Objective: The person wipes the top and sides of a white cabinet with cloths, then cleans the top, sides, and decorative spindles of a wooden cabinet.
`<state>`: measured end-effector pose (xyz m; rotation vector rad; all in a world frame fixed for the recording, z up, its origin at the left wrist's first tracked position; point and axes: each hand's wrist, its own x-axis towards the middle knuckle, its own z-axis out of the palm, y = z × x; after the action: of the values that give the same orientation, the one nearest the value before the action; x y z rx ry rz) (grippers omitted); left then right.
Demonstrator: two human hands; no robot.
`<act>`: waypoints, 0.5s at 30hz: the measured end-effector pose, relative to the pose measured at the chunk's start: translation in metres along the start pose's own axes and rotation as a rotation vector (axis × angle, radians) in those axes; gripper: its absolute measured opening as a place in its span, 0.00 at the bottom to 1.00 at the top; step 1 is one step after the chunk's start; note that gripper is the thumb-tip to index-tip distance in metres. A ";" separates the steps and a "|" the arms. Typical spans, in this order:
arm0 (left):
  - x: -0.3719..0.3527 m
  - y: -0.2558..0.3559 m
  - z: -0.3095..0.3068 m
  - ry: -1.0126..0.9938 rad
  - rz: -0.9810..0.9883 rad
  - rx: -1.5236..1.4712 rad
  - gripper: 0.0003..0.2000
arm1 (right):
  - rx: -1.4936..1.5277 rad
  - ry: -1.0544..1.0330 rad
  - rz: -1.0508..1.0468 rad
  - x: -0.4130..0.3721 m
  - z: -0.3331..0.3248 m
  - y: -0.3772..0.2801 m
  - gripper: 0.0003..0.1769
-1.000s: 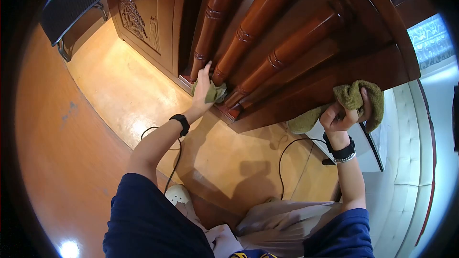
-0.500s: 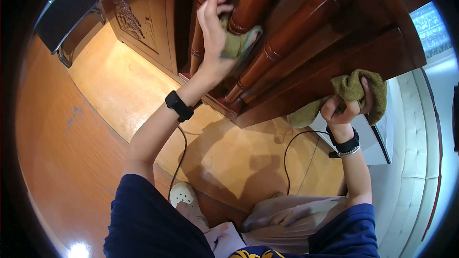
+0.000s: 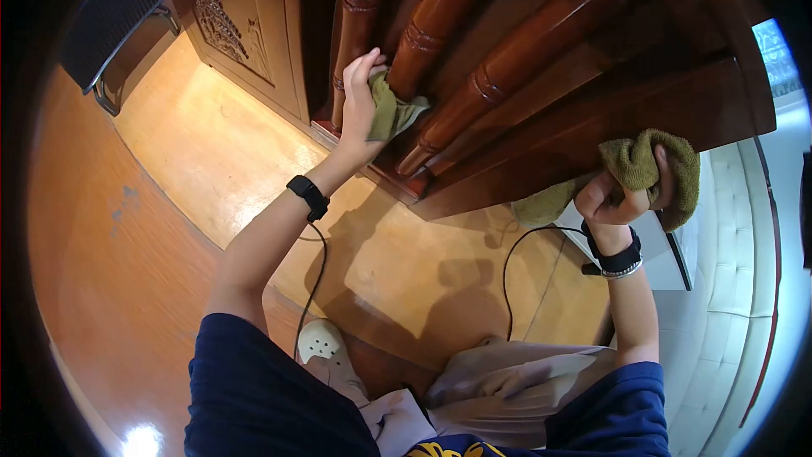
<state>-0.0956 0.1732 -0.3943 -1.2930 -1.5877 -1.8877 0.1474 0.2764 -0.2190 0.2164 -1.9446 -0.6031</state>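
My left hand (image 3: 362,112) presses a folded green cloth (image 3: 391,115) against the lower part of the middle turned wooden column (image 3: 420,41). Its fingers curl around the column's side, and the palm covers part of the cloth. On the right, my right hand (image 3: 616,196) is closed on a bunched olive towel (image 3: 633,164). One end of that towel hangs below the hand, beside the dark wooden side panel (image 3: 584,148). Another glossy column (image 3: 485,89) slants between my two hands.
A carved wooden panel (image 3: 245,42) and a dark chair (image 3: 114,17) stand at the upper left. Thin black cables (image 3: 320,275) run along the tan floor (image 3: 245,144). A white tufted seat (image 3: 732,288) curves along the right side.
My left hand has slid down the middle column with its cloth, toward the base. My right hand has shifted very slightly, still gripping the towel.
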 end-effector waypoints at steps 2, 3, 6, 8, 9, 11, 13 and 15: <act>-0.012 -0.005 -0.005 -0.078 -0.028 0.024 0.38 | 0.015 0.012 0.002 -0.001 0.001 0.001 0.17; -0.020 -0.009 -0.006 -0.082 -0.028 0.026 0.38 | 0.016 0.016 0.005 -0.002 0.001 0.003 0.17; -0.052 -0.028 -0.010 -0.245 -0.168 0.120 0.42 | 0.036 0.032 0.008 -0.004 0.002 0.004 0.16; -0.082 -0.054 -0.006 -0.274 -0.234 0.099 0.42 | 0.047 0.045 0.010 -0.006 0.002 0.004 0.16; -0.089 -0.060 -0.004 -0.304 -0.301 0.078 0.41 | 0.053 0.051 0.011 -0.007 0.002 0.003 0.16; -0.075 -0.042 -0.009 -0.273 -0.158 0.129 0.40 | 0.068 0.069 0.012 -0.009 0.003 0.003 0.16; -0.066 -0.030 -0.008 -0.222 -0.145 0.190 0.42 | 0.087 0.087 0.018 -0.011 0.004 0.004 0.16; -0.045 -0.019 -0.004 -0.156 -0.093 0.138 0.42 | 0.102 0.104 0.023 -0.011 0.004 0.003 0.16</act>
<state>-0.0879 0.1632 -0.4419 -1.3566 -1.8508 -1.7310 0.1489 0.2849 -0.2278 0.2834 -1.8766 -0.4686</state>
